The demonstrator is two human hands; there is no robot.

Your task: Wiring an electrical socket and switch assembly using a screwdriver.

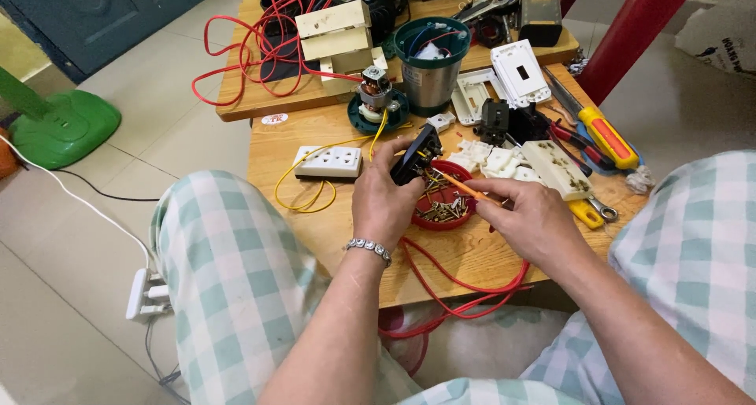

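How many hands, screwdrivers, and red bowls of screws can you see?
hands: 2, the left hand and the right hand
screwdrivers: 2, a thin orange screwdriver and a yellow-and-orange screwdriver
red bowl of screws: 1
Total: 5

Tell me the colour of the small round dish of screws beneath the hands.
Red: the small round dish of screws, seen best in the head view.
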